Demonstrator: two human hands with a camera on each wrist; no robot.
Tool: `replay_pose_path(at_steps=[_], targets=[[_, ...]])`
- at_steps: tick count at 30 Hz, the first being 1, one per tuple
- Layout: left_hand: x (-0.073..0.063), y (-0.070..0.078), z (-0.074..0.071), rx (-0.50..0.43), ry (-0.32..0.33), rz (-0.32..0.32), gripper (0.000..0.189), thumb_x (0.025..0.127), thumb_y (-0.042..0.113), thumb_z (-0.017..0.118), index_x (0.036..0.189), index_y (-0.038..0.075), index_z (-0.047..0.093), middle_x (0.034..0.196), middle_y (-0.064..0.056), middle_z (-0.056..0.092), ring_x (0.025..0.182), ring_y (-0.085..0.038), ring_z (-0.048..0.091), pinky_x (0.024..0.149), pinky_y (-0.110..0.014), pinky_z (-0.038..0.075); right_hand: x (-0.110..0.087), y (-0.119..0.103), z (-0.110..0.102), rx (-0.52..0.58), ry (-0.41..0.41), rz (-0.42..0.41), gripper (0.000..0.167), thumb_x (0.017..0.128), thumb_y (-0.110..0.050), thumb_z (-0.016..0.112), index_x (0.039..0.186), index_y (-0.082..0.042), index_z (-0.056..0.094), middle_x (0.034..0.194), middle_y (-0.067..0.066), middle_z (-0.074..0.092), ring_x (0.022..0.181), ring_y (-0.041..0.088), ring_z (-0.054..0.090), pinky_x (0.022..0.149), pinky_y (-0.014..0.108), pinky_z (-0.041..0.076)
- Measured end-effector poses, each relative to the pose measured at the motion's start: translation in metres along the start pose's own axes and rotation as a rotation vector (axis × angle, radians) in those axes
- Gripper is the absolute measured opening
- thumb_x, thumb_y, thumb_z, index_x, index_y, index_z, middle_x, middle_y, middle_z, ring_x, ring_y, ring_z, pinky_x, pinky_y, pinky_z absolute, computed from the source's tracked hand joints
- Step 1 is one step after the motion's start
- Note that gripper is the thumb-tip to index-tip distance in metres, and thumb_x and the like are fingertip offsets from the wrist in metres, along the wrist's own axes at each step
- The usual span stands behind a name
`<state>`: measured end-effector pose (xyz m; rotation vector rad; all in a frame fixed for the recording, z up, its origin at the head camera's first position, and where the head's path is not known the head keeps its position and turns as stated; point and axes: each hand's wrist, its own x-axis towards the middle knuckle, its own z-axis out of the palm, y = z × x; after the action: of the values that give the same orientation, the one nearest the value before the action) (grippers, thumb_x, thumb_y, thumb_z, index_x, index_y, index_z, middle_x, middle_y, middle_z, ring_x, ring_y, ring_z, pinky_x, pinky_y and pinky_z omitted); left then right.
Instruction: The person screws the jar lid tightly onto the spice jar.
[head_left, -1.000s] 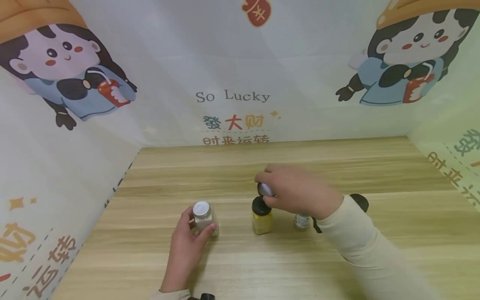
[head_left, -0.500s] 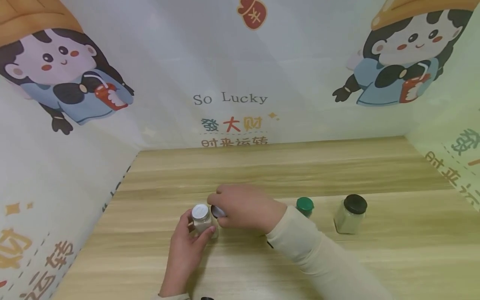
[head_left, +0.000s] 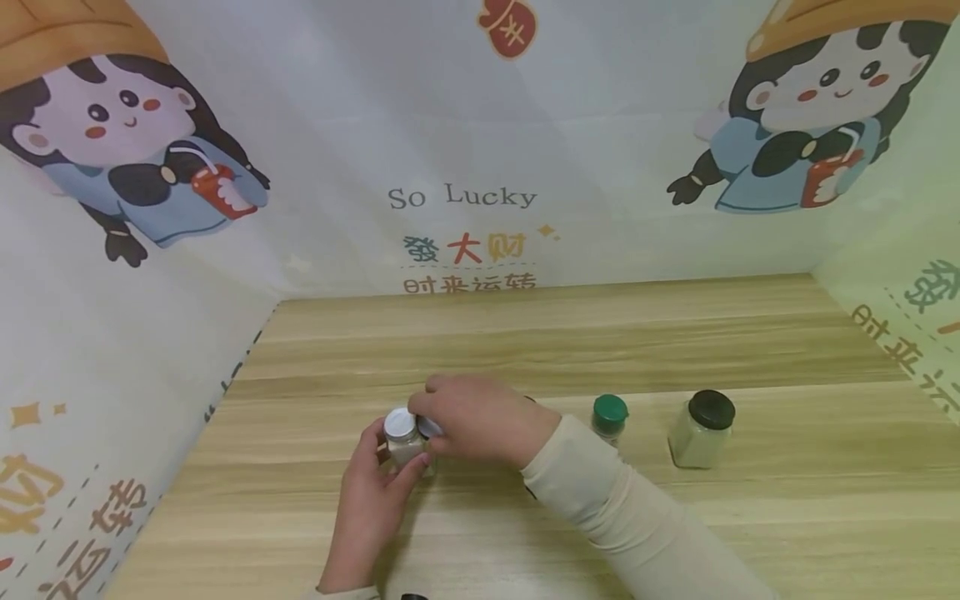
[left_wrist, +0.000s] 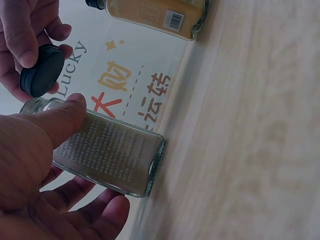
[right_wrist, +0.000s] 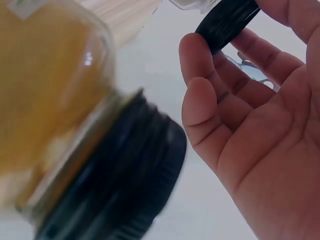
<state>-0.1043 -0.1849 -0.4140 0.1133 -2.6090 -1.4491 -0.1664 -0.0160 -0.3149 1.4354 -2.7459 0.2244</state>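
My left hand (head_left: 371, 479) grips a square glass jar (left_wrist: 107, 145) of pale powder, thumb on one side and fingers on the other. Its neck is bare of a lid and shows a whitish round top in the head view. Between thumb and fingers my right hand (head_left: 483, 421) pinches a black screw lid (left_wrist: 42, 70), held on its edge right beside the jar's mouth. Only the lid's greyish inner face shows in the head view. A glass jar of yellow-orange contents with a black lid (right_wrist: 115, 175) stands close under the right hand, mostly hidden in the head view.
Right of my right forearm stands a small bottle with a green cap (head_left: 611, 410). Farther right is a square jar of pale contents with a black lid (head_left: 701, 446). The wood-grain table (head_left: 525, 333) meets printed cloth walls at the back and sides.
My right hand has carried the black lid leftward from above the yellow jar to the jar in my left hand, moving slightly closer over the last half second. The left hand stays put.
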Motion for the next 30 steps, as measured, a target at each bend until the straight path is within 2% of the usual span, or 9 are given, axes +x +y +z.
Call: replay_pose_path(at_steps=[10, 12, 15, 17, 19, 21, 24, 27, 30], targets=[[0.001, 0.002, 0.000, 0.003, -0.005, -0.027, 0.067, 0.091, 0.018, 0.074, 0.145, 0.004, 0.038, 0.143, -0.019, 0.046, 0.128, -0.044, 0.048, 0.092, -0.042, 0.053, 0.002, 0.001, -0.001, 0.076, 0.079, -0.026, 0.024, 0.081, -0.009, 0.073, 0.101, -0.013, 0.059, 0.092, -0.001, 0.051, 0.076, 0.011, 0.049, 0.065, 0.022, 0.043], [0.001, 0.002, 0.000, -0.001, -0.002, -0.020, 0.067, 0.091, 0.018, 0.074, 0.145, 0.003, 0.038, 0.143, -0.020, 0.047, 0.128, -0.045, 0.049, 0.092, -0.042, 0.053, 0.003, 0.000, -0.001, 0.092, 0.096, -0.026, 0.027, 0.082, -0.009, 0.071, 0.104, -0.011, 0.057, 0.093, 0.000, 0.051, 0.076, 0.011, 0.050, 0.065, 0.021, 0.043], [0.001, 0.002, 0.000, -0.007, -0.002, -0.023, 0.065, 0.091, 0.018, 0.074, 0.144, 0.004, 0.040, 0.143, -0.018, 0.048, 0.127, -0.044, 0.049, 0.091, -0.042, 0.054, 0.004, 0.000, 0.000, 0.135, 0.117, -0.027, 0.035, 0.084, -0.011, 0.067, 0.117, -0.010, 0.057, 0.097, 0.001, 0.050, 0.076, 0.012, 0.050, 0.065, 0.020, 0.043], [0.001, 0.002, 0.000, -0.010, -0.006, -0.027, 0.063, 0.092, 0.018, 0.074, 0.144, 0.006, 0.041, 0.142, -0.016, 0.048, 0.128, -0.043, 0.049, 0.091, -0.042, 0.054, 0.005, 0.000, 0.001, 0.140, 0.134, -0.038, 0.033, 0.085, -0.013, 0.066, 0.118, -0.011, 0.058, 0.097, 0.001, 0.050, 0.077, 0.012, 0.049, 0.066, 0.021, 0.042], [0.001, 0.002, -0.001, -0.010, -0.010, -0.033, 0.062, 0.092, 0.019, 0.073, 0.144, 0.008, 0.041, 0.143, -0.014, 0.048, 0.128, -0.041, 0.049, 0.091, -0.041, 0.054, 0.006, -0.001, 0.001, 0.123, 0.155, -0.056, 0.026, 0.086, -0.014, 0.066, 0.110, -0.012, 0.060, 0.094, -0.001, 0.049, 0.077, 0.012, 0.048, 0.067, 0.022, 0.041], [0.001, 0.002, -0.001, -0.014, -0.011, -0.024, 0.062, 0.092, 0.020, 0.073, 0.144, 0.007, 0.041, 0.143, -0.014, 0.048, 0.128, -0.042, 0.049, 0.091, -0.040, 0.054, 0.008, -0.002, 0.001, 0.095, 0.177, -0.073, 0.015, 0.085, -0.014, 0.068, 0.096, -0.013, 0.058, 0.088, -0.002, 0.047, 0.077, 0.013, 0.046, 0.067, 0.023, 0.039], [0.000, 0.001, -0.001, -0.011, -0.008, -0.010, 0.062, 0.092, 0.020, 0.073, 0.144, 0.007, 0.041, 0.142, -0.016, 0.048, 0.128, -0.043, 0.049, 0.090, -0.040, 0.054, 0.009, -0.004, 0.002, 0.074, 0.192, -0.087, 0.018, 0.083, -0.014, 0.070, 0.084, -0.015, 0.052, 0.081, -0.005, 0.045, 0.075, 0.012, 0.044, 0.066, 0.023, 0.036], [-0.001, 0.001, -0.001, -0.009, -0.008, 0.004, 0.061, 0.093, 0.019, 0.072, 0.144, 0.006, 0.041, 0.141, -0.020, 0.048, 0.126, -0.044, 0.050, 0.090, -0.042, 0.055, 0.011, -0.006, 0.005, 0.070, 0.186, -0.099, 0.019, 0.083, -0.014, 0.070, 0.081, -0.015, 0.052, 0.078, -0.006, 0.044, 0.074, 0.013, 0.044, 0.066, 0.022, 0.035], [-0.002, 0.001, -0.001, -0.013, -0.005, 0.013, 0.061, 0.093, 0.016, 0.072, 0.144, 0.005, 0.041, 0.141, -0.023, 0.048, 0.125, -0.046, 0.051, 0.089, -0.043, 0.055, 0.013, -0.008, 0.009, 0.072, 0.171, -0.108, 0.014, 0.084, -0.013, 0.070, 0.084, -0.015, 0.056, 0.080, -0.006, 0.047, 0.076, 0.013, 0.045, 0.067, 0.022, 0.036]])
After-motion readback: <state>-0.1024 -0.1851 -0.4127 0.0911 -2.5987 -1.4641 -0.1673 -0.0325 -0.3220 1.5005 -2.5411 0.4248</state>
